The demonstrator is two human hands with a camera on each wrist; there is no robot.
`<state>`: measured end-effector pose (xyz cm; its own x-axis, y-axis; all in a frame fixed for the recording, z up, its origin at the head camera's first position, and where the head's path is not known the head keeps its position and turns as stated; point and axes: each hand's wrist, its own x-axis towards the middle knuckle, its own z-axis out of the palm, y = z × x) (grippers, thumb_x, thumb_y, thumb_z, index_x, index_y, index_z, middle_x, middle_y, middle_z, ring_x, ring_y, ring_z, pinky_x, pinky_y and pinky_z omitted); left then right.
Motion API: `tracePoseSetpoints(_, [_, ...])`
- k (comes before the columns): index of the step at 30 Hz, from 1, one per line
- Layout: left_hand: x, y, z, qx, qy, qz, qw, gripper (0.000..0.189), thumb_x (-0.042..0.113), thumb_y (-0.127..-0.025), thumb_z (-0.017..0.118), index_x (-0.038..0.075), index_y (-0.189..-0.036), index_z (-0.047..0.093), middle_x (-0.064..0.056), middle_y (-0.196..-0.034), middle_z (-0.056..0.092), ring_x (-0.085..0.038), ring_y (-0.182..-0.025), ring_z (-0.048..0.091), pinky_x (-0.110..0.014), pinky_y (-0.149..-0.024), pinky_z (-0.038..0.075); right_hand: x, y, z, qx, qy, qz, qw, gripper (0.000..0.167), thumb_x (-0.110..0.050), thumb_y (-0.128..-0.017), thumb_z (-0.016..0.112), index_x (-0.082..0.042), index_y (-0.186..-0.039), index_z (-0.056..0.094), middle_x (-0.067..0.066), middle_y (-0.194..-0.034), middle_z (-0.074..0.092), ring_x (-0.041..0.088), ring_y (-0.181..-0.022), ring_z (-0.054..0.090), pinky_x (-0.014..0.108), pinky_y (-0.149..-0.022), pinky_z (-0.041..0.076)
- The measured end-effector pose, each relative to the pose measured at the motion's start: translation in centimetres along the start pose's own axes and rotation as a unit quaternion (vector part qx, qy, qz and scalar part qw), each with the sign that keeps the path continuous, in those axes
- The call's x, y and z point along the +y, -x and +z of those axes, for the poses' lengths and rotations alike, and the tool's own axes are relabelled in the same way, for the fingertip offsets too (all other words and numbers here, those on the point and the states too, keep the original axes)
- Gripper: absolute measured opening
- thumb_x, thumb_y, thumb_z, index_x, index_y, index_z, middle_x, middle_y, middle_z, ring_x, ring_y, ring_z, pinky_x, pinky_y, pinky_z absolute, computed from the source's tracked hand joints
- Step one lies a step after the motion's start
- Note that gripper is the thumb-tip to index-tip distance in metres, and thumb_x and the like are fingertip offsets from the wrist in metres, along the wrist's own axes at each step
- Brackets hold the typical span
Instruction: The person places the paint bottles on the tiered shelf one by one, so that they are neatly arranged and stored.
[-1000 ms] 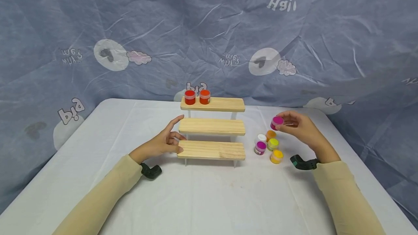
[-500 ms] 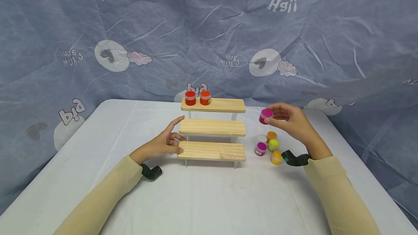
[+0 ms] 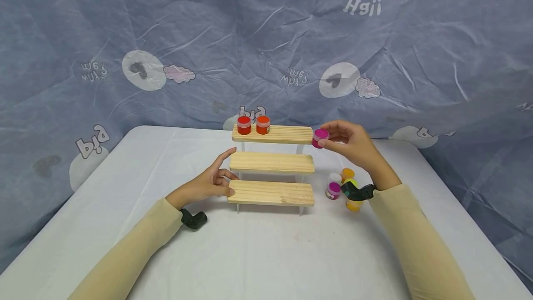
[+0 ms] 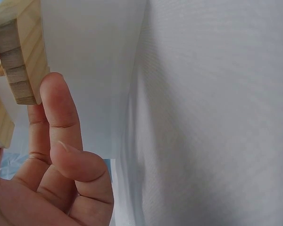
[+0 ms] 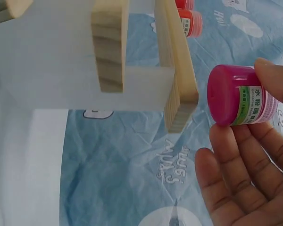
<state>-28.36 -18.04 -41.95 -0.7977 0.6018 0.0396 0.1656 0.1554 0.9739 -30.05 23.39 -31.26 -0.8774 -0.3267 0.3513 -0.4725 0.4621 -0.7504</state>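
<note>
My right hand (image 3: pixel 351 146) pinches a magenta paint jar (image 3: pixel 319 138) between thumb and fingers, just off the right end of the top tier of a three-tier wooden display stand (image 3: pixel 272 163). In the right wrist view the jar (image 5: pixel 225 96) is tipped sideways with a printed label, a small gap from the board's end. My left hand (image 3: pixel 205 183) grips the left end of the bottom board (image 3: pixel 266 192), thumb on top and fingertips (image 4: pixel 59 92) underneath. A red jar (image 3: pixel 244 125) and an orange-red jar (image 3: pixel 263 125) stand at the left of the top tier.
Right of the stand, several jars stand on the white table (image 3: pixel 258 253): a white one (image 3: pixel 334 178), a purple one (image 3: pixel 333 191), an orange one (image 3: pixel 347 174) and yellow ones partly behind the right wrist's camera (image 3: pixel 357 192). A blue-grey printed cloth (image 3: pixel 233 50) hangs behind.
My right hand has carried the magenta jar left and up, from above the loose jars to the top tier's right end. The left hand keeps its place on the stand.
</note>
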Motion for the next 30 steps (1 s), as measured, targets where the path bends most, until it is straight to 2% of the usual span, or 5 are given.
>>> tracePoseSetpoints(8, [0.1, 0.0, -0.1, 0.006, -0.006, -0.009, 0.9999, 0.116, 0.002, -0.093, 0.077, 0.03, -0.175, 0.0, -0.024, -0.132, 0.063, -0.017, -0.081, 0.064, -0.03, -0.081, 0.051, -0.3, -2.5, 1.8, -0.005, -0.03, -0.014, 0.9994, 0.036, 0.0, -0.096, 0.079, 0.01, -0.128, 0.069, 0.026, -0.118, 0.072, 0.008, -0.095, 0.07, 0.019, -0.089, 0.056])
tracePoseSetpoints(15, [-0.1, -0.1, -0.2, 0.003, -0.002, -0.005, 1.0, 0.116, 0.001, -0.093, 0.076, 0.029, -0.175, -0.001, -0.023, -0.13, 0.064, -0.016, -0.08, 0.065, -0.031, -0.082, 0.051, -0.7, -4.3, 3.3, -0.009, -0.027, -0.021, 0.9994, 0.035, -0.003, -0.097, 0.078, 0.009, -0.129, 0.07, 0.022, -0.118, 0.074, 0.009, -0.097, 0.07, 0.021, -0.089, 0.055])
tracePoseSetpoints(21, [0.0, 0.0, -0.1, 0.003, -0.005, -0.007, 1.0, 0.116, 0.002, -0.093, 0.076, 0.029, -0.175, 0.0, -0.023, -0.13, 0.064, -0.017, -0.081, 0.066, -0.031, -0.083, 0.051, -0.8, -5.4, 4.1, -0.02, -0.025, -0.003, 0.9995, 0.038, -0.008, -0.097, 0.081, 0.007, -0.131, 0.07, 0.023, -0.118, 0.074, 0.015, -0.098, 0.07, 0.022, -0.089, 0.054])
tracePoseSetpoints(27, [0.0, 0.0, -0.1, 0.004, -0.003, -0.007, 1.0, 0.116, 0.001, -0.093, 0.076, 0.029, -0.175, -0.001, -0.022, -0.13, 0.064, -0.016, -0.081, 0.066, -0.031, -0.083, 0.052, -0.8, -6.4, 5.0, -0.022, -0.019, -0.007, 0.9996, 0.039, -0.011, -0.097, 0.082, 0.006, -0.13, 0.072, 0.022, -0.114, 0.076, 0.021, -0.091, 0.068, 0.024, -0.082, 0.053])
tracePoseSetpoints(30, [0.0, 0.0, -0.1, 0.003, -0.001, -0.008, 1.0, 0.116, 0.0, -0.093, 0.076, 0.029, -0.175, -0.001, -0.022, -0.13, 0.064, -0.016, -0.081, 0.066, -0.031, -0.082, 0.052, -1.0, -6.7, 5.3, -0.021, -0.016, -0.006, 0.9996, 0.039, -0.012, -0.096, 0.082, 0.005, -0.13, 0.073, 0.021, -0.115, 0.076, 0.024, -0.094, 0.067, 0.026, -0.082, 0.051])
